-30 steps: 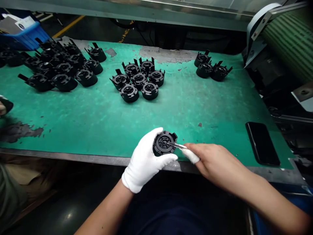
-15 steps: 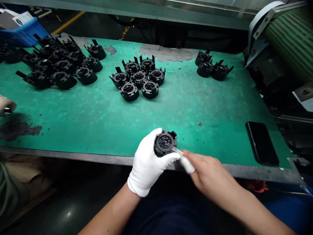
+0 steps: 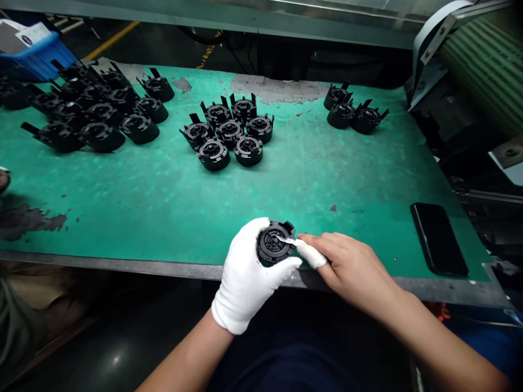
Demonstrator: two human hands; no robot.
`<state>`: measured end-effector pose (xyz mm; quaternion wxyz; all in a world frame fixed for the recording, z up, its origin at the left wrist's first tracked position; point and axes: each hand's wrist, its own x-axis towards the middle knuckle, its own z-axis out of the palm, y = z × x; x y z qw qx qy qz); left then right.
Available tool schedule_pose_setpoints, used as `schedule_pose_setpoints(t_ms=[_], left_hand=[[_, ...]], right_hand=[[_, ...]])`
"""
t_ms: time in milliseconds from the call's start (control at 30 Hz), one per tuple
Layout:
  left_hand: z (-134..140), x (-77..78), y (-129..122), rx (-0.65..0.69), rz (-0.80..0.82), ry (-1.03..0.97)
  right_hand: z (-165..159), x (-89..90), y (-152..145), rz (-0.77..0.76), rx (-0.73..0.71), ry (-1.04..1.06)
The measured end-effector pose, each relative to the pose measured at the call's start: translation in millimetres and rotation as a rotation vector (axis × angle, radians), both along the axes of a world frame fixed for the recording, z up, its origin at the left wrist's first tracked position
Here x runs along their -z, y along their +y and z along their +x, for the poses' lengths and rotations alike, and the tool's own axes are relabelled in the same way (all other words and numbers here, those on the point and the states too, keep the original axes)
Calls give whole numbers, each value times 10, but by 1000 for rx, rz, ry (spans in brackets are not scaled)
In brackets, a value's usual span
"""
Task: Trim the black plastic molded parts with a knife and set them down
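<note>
In a white glove, my left hand (image 3: pixel 247 277) is wrapped round a round black plastic part (image 3: pixel 272 251) near the table's front edge. The part's ringed face is tilted up toward me, with a tab standing at its upper right. My right hand (image 3: pixel 347 261), bare but for a white cover on the thumb, pinches a small, thin blade (image 3: pixel 287 240) of pale metal. Its tip reaches over the middle of the part's face; whether it touches is too small to tell. The blade's handle end is hidden in my fingers.
Similar black parts stand in a middle cluster (image 3: pixel 229 130), a larger left group (image 3: pixel 98 130) and a right trio (image 3: pixel 341 113). A phone (image 3: pixel 439 238) lies at right. Beyond are a blue bin (image 3: pixel 41 57) and a green-belted machine (image 3: pixel 482 65). Another person's hand (image 3: pixel 4 179) shows at the left edge.
The blade's tip has moved from the part's lower right rim in toward the middle of its face. The other person's hand has drawn back toward the left edge.
</note>
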<state>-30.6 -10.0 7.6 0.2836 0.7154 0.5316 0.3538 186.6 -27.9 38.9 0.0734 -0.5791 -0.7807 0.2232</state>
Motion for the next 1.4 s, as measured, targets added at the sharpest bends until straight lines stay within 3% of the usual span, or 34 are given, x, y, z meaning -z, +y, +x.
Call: schedule_pose_setpoints(t_ms=[267,467,667,867,967,1167,1300,1400], left_hand=[[22,-26,-4,5,34,24],[31,47,-27,-53,-8,20],[140,54,-42,-108,8,-36],[163,73,-26,-102,34,-60],[155,77,-23,-117,37,-66],[198,87,-34,-128,43,-89],[184,89,-38,-136,61,-84],[57,38,25,-11,-28,-33]], right_hand=[[-9,7,-18,131,-23,-147],[-11,3,1,115,-21,-164],[-89,25,107,137,79,-230],[73,-22,-48,59,-8,-84],[136,-50,-147,3,-53,-127],[29,-65,-175,73,78,-305],[55,-76,-193,29,92,-191],[164,-82,-160,-7,47,-70]])
